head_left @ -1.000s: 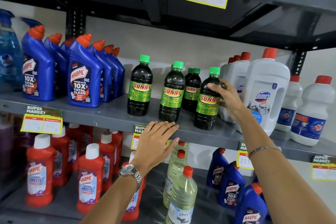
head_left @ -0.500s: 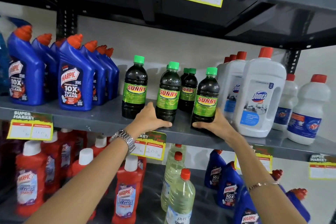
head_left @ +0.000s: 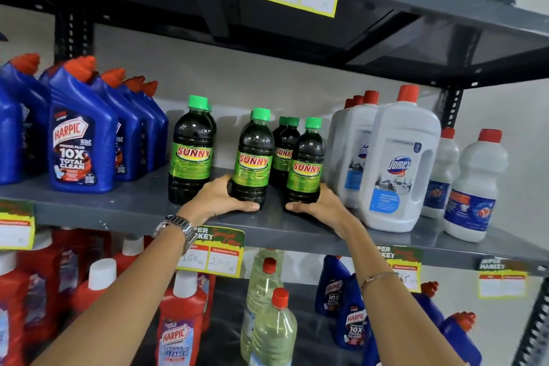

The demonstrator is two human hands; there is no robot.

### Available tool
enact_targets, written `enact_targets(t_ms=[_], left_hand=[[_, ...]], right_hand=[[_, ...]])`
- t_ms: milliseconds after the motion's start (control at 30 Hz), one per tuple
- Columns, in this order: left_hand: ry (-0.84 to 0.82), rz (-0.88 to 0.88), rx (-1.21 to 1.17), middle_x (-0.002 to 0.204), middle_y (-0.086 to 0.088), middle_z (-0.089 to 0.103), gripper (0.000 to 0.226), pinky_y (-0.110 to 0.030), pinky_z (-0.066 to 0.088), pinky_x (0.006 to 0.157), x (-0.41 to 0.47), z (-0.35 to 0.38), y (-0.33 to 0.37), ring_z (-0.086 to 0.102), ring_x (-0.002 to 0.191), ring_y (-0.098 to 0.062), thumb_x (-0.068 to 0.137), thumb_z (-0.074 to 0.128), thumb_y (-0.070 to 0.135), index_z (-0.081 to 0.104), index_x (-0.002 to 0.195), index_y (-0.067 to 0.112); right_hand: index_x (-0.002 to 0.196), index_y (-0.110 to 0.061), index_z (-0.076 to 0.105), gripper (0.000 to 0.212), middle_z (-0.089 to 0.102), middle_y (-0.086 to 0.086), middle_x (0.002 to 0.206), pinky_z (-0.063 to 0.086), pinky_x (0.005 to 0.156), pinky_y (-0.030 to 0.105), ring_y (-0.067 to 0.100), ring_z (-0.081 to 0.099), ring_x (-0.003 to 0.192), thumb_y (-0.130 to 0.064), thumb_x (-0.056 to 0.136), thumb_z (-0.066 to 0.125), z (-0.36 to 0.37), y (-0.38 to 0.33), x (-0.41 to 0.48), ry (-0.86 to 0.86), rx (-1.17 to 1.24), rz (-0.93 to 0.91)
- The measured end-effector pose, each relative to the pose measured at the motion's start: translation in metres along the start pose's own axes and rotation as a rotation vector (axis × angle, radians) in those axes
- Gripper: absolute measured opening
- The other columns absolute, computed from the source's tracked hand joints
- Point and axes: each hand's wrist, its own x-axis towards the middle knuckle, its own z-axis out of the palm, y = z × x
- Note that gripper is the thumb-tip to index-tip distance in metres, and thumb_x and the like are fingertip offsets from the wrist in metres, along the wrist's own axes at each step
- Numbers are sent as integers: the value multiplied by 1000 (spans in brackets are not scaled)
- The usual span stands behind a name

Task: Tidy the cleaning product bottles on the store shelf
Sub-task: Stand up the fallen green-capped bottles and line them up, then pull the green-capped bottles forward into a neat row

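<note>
Several dark Sunny bottles with green caps stand on the grey middle shelf (head_left: 124, 208). My left hand (head_left: 221, 197) grips the base of the middle front Sunny bottle (head_left: 254, 157). My right hand (head_left: 319, 206) grips the base of the right front Sunny bottle (head_left: 306, 160). Another Sunny bottle (head_left: 191, 151) stands free just left of my left hand. More Sunny bottles (head_left: 283, 145) stand behind, partly hidden.
Blue Harpic bottles (head_left: 78, 134) crowd the shelf's left. White Domex jugs (head_left: 401, 163) and smaller white bottles (head_left: 475, 187) stand at the right, close to my right hand. Red Harpic bottles (head_left: 178, 327), clear bottles (head_left: 273, 330) and price tags (head_left: 211, 252) are below.
Both hands came down onto the bases of the two front Sunny bottles and closed on them. Those two bottles now stand nearer the shelf's front edge.
</note>
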Motion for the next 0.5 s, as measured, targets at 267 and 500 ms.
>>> enact_targets(t_ms=[267,500], left_hand=[[13,10,17,128,-5,58,76,-31,39,97,-1,1,-3,53,114,-21,64,82,35,47,128,17],[19,-7,48,130,-5,56,79,-27,38,91,-1,2,-2,52,115,-20,64,82,36,44,130,15]], right_hand=[[124,-21,54,91,65,0,119,45,100,35,17,59,111,-53,43,82,0,2,-2,-27,46,6],[121,-23,56,80,66,-2,116,46,98,36,16,60,108,-48,50,83,1,7,2,-40,35,-30]])
